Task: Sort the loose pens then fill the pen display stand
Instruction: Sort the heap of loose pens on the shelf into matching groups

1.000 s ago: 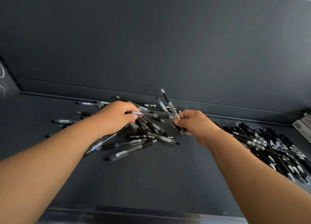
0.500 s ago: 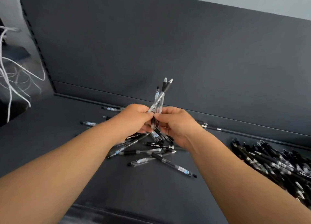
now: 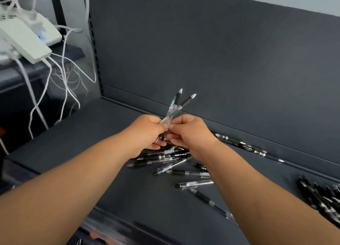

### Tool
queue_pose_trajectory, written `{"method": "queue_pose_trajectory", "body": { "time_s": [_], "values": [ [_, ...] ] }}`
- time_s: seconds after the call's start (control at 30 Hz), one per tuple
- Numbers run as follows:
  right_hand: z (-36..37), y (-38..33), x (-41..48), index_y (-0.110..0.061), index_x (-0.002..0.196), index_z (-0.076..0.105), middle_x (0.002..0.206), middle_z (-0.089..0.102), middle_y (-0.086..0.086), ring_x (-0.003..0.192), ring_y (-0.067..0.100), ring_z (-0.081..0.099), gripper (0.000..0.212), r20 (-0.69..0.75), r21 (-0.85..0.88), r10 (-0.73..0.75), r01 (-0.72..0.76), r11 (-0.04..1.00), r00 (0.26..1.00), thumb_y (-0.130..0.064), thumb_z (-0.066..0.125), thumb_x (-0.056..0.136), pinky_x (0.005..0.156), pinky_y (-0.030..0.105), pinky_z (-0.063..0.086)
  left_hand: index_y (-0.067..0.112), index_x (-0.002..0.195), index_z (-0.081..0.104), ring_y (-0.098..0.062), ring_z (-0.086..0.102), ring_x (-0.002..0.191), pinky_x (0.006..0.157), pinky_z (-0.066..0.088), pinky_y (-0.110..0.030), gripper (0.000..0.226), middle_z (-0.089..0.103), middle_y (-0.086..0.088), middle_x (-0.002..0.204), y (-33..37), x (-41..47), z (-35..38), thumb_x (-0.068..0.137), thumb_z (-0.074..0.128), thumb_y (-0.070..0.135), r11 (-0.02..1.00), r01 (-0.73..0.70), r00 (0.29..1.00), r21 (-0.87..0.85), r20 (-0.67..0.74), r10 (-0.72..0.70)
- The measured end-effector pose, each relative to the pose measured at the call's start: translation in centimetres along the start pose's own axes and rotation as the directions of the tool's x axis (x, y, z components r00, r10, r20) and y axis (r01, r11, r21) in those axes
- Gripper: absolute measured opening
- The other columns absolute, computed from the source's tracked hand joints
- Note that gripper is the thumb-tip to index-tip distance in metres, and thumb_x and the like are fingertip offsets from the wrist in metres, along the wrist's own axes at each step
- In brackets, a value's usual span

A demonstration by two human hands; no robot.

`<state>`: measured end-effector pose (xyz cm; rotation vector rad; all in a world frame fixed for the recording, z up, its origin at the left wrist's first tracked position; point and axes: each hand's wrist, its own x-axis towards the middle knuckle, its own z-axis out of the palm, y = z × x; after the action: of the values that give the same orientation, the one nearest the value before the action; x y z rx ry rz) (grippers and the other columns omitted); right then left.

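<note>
Several pens [image 3: 186, 102] gripped together by left hand [image 3: 147, 132] and right hand [image 3: 191, 132].

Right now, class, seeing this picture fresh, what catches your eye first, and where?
The left hand and right hand meet at centre, together gripping a small bunch of pens that fans upward. Below them loose pens lie scattered on the dark shelf, with a denser pile at the right edge. White cables dangle at upper left.

Both arms reach fwd, wrists close. Left hand [image 3: 147, 132] and right hand [image 3: 189, 132] meet at center, fingers curled, gripping a pen bundle [image 3: 176, 106] together.
</note>
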<state>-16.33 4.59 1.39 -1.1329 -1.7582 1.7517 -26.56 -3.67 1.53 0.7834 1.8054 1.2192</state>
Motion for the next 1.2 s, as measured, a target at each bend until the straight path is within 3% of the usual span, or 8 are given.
{"method": "queue_pose_trajectory", "body": {
  "time_s": [0.2,0.33,0.47,0.63,0.73,0.87,1.07,1.2],
  "values": [
    [4.0,0.0,1.3,-0.013,0.083,0.063,0.069,0.063,-0.001,0.055,0.009,0.057,0.008,0.054,-0.226,-0.118,0.127,0.966,0.992,-0.010,0.060,0.090,0.054,0.021,0.048,0.011,0.090,0.062,-0.020,0.067,0.071,0.072,0.056,-0.037,0.014,0.067,-0.008,0.081,-1.8,0.8,-4.8,0.096,0.051,0.019,0.982,-0.014,0.990,0.191,-0.136,0.041],
    [5.6,0.7,2.4,-0.020,0.094,0.065,0.082,0.062,-0.010,0.079,0.010,0.059,0.007,0.098,-0.539,-0.244,0.257,0.802,0.965,-0.019,0.059,0.091,0.077,0.028,0.050,0.010,0.083,0.054,-0.025,0.057,0.073,0.059,0.043,-0.035,0.024,0.059,-0.009,0.082,-3.6,1.3,-9.1,0.097,0.046,0.028,0.677,0.061,0.961,0.733,-0.226,0.158],
    [6.3,1.3,3.0,-0.018,0.115,0.062,0.111,0.064,-0.004,0.104,0.013,0.057,0.023,0.150,-0.693,-0.276,0.300,0.655,0.949,-0.023,0.055,0.094,0.085,0.023,0.042,0.013,0.087,0.053,-0.024,0.051,0.074,0.061,0.035,-0.031,0.016,0.052,-0.003,0.080,-5.7,1.5,-11.5,0.096,0.046,0.024,0.484,0.154,0.924,0.862,-0.299,0.239],
    [6.2,2.1,3.4,-0.021,0.125,0.058,0.130,0.052,0.001,0.122,0.019,0.046,0.032,0.162,-0.799,-0.262,0.282,0.531,0.951,-0.027,0.055,0.094,0.101,0.034,0.041,0.010,0.085,0.059,-0.025,0.048,0.078,0.061,0.038,-0.033,0.020,0.045,-0.003,0.079,-8.1,1.7,-12.5,0.094,0.051,0.026,0.348,0.159,0.880,0.924,-0.293,0.375],
    [6.1,2.3,3.1,-0.023,0.132,0.053,0.138,0.048,-0.001,0.130,0.019,0.037,0.039,0.192,-0.827,-0.233,0.285,0.485,0.953,-0.032,0.054,0.095,0.108,0.039,0.036,0.011,0.100,0.061,-0.027,0.049,0.102,0.078,0.046,-0.038,0.036,0.052,-0.006,0.102,-8.4,1.8,-12.3,0.092,0.050,0.044,0.347,0.121,0.913,0.930,-0.241,0.328],
    [5.9,2.6,2.8,-0.024,0.138,0.046,0.144,0.043,-0.003,0.134,0.020,0.033,0.046,0.214,-0.839,-0.214,0.292,0.460,0.953,-0.033,0.055,0.094,0.110,0.041,0.032,0.018,0.125,0.050,-0.026,0.043,0.118,0.093,0.040,-0.040,0.060,0.050,-0.005,0.123,-8.3,2.1,-12.0,0.086,0.045,0.063,0.355,0.123,0.939,0.927,-0.224,0.260],
    [5.3,2.7,2.6,-0.023,0.136,0.049,0.140,0.047,-0.004,0.131,0.018,0.038,0.047,0.172,-0.830,-0.262,0.282,0.480,0.950,-0.030,0.059,0.091,0.109,0.040,0.034,0.019,0.140,0.037,-0.028,0.037,0.128,0.101,0.035,-0.042,0.071,0.044,-0.007,0.136,-7.8,2.1,-11.9,0.086,0.044,0.065,0.373,0.124,0.952,0.919,-0.216,0.216],
    [4.2,2.7,2.4,-0.023,0.131,0.054,0.136,0.052,-0.003,0.129,0.018,0.041,0.039,0.139,-0.850,-0.312,0.275,0.449,0.940,-0.027,0.057,0.092,0.107,0.037,0.035,0.024,0.142,0.036,-0.025,0.033,0.132,0.107,0.024,-0.041,0.062,0.046,-0.002,0.138,-6.6,2.4,-11.0,0.090,0.046,0.057,0.355,-0.007,0.916,0.935,-0.136,0.378]
  ]
}}
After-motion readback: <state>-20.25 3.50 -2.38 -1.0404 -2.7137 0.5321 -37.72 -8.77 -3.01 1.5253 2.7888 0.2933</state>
